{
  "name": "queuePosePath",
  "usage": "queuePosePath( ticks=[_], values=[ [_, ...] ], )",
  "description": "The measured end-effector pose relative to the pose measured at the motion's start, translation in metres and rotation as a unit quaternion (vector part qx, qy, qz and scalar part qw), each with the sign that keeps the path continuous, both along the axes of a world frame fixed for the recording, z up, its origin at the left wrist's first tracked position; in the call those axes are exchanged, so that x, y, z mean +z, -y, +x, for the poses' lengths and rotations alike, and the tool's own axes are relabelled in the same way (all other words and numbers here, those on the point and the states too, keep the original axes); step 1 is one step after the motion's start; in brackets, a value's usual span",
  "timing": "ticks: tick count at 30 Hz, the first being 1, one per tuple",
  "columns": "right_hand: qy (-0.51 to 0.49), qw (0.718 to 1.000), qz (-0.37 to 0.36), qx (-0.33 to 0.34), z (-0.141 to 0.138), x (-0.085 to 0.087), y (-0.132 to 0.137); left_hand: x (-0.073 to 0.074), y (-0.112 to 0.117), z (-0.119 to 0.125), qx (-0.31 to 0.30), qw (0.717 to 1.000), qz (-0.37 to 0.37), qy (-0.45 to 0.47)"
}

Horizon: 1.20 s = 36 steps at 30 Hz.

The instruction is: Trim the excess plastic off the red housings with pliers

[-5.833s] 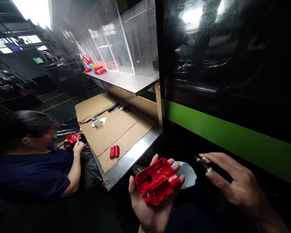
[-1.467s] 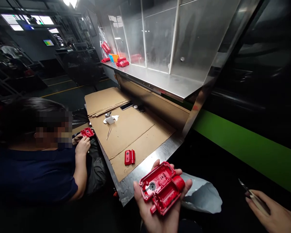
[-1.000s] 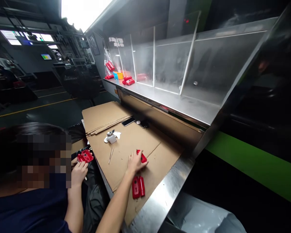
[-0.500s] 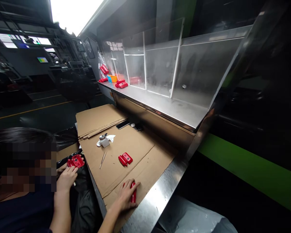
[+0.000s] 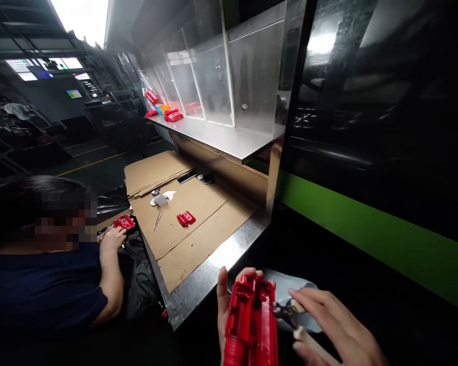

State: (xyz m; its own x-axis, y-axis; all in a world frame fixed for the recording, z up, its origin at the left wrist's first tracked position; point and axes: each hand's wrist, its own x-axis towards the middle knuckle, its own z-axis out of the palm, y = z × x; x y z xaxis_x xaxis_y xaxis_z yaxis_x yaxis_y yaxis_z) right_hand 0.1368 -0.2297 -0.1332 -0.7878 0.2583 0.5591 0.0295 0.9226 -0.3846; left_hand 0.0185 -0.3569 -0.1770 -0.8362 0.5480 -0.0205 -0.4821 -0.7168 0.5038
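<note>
My left hand (image 5: 222, 302) grips an open red plastic case (image 5: 251, 325) with hollow compartments facing up, off the table's front edge. Its fingers wrap round the back and left side of the case. In my right hand (image 5: 338, 320) is a pair of cutting pliers (image 5: 286, 312) with pale handles, their dark jaws at the right edge of the case. I cannot tell whether the jaws touch the plastic. Another red case (image 5: 186, 218) lies on the cardboard-covered table (image 5: 198, 249).
A co-worker (image 5: 61, 284) sits at the left, handling a red case (image 5: 124, 222). Tweezers (image 5: 158, 220), a phone (image 5: 187, 176) and a small grey block (image 5: 161, 201) lie on the cardboard. Red parts (image 5: 173, 115) stand on the metal shelf (image 5: 229, 140).
My left hand has lifted the red case off the table's near end and brought it close to me. My right hand has come into view with the pliers. The view has swung right.
</note>
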Motion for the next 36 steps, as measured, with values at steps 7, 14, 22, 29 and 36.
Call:
queuePosePath(
  ticks=[7,14,22,29,36],
  values=[
    [-0.018,0.992,0.116,0.052,0.022,0.019,-0.01,0.027,-0.017,0.049,0.012,1.0,0.009,0.015],
    [-0.018,0.991,0.12,0.063,0.036,0.019,-0.017,0.026,-0.025,0.065,0.017,0.999,0.032,0.017],
    [-0.025,0.99,0.122,0.065,0.039,0.021,-0.024,0.025,-0.026,0.071,0.002,1.0,0.022,0.004],
    [-0.035,0.988,0.139,0.063,0.042,0.024,-0.021,0.028,-0.022,0.075,-0.008,1.0,0.01,-0.013],
    [-0.018,0.99,0.107,0.088,0.048,0.018,-0.017,0.022,-0.023,0.076,-0.03,0.998,-0.035,0.039]
  ],
)
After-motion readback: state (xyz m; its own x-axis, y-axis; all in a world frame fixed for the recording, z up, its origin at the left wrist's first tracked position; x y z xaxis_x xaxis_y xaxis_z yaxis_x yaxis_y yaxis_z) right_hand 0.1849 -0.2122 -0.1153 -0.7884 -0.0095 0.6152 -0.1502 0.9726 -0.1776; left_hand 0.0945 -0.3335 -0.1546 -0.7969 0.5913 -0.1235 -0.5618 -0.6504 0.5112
